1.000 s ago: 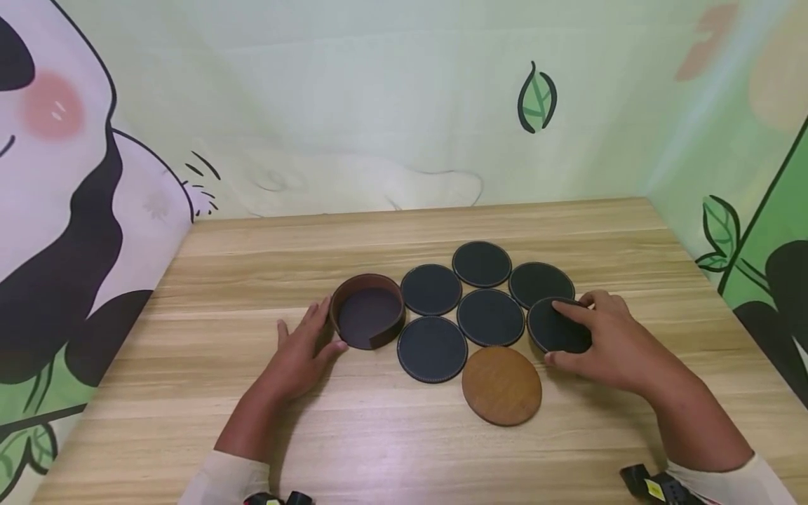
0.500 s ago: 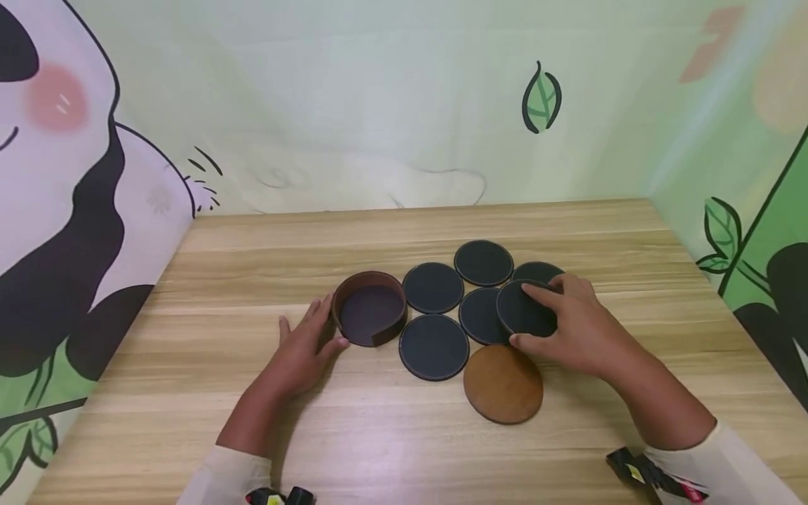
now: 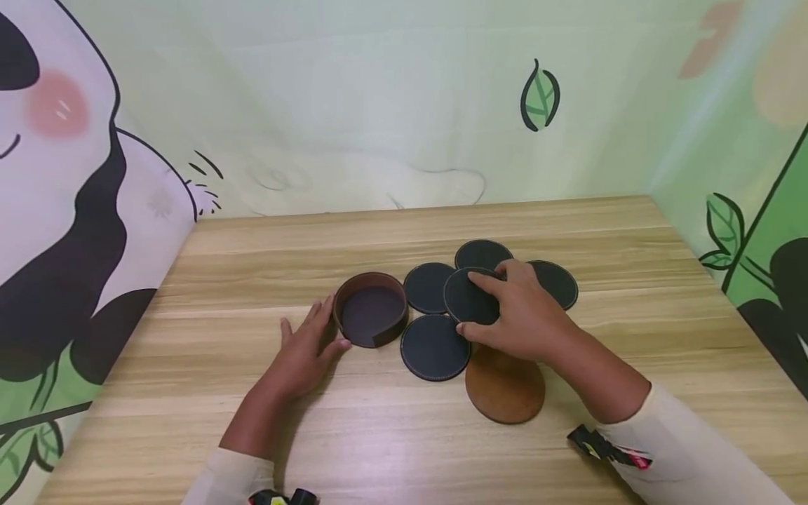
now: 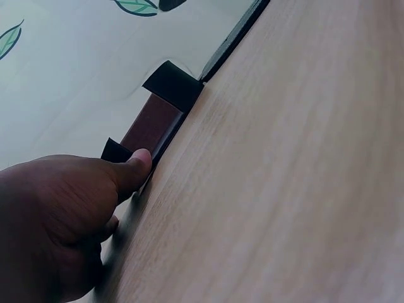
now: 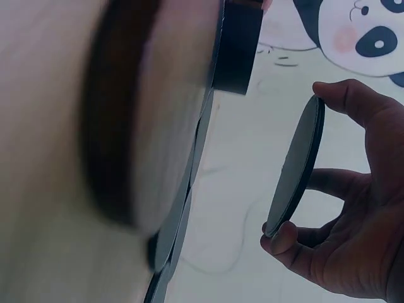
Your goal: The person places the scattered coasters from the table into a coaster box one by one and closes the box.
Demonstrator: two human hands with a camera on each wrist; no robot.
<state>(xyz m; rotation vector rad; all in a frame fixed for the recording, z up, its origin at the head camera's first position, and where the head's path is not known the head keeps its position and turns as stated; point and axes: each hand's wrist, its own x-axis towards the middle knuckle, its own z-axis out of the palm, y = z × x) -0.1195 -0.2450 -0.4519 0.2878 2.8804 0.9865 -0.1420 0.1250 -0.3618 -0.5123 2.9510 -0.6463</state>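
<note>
A dark brown round coaster holder (image 3: 391,331) with a gap in its front wall stands on the table. My left hand (image 3: 305,358) holds it at its left side, thumb toward the front; the left wrist view shows the thumb on the holder wall (image 4: 151,123). A black round coaster (image 3: 470,298) is in my right hand (image 3: 527,308), gripped by its edge between thumb and fingers. The right wrist view has this coaster (image 5: 298,167) tilted and lifted off the table. Beneath it lie other coasters, one of them mostly hidden.
Black coasters lie flat close together: one at the near left (image 3: 435,347), one behind it (image 3: 428,287), one at the back (image 3: 482,251), one at the right (image 3: 558,283). A brown coaster (image 3: 505,393) lies nearest. A printed panda wall (image 3: 353,105) backs the wooden table (image 3: 252,259).
My right hand has lifted the black coaster from the right end of the group and carried it left over the other coasters. The left hand has stayed at the holder.
</note>
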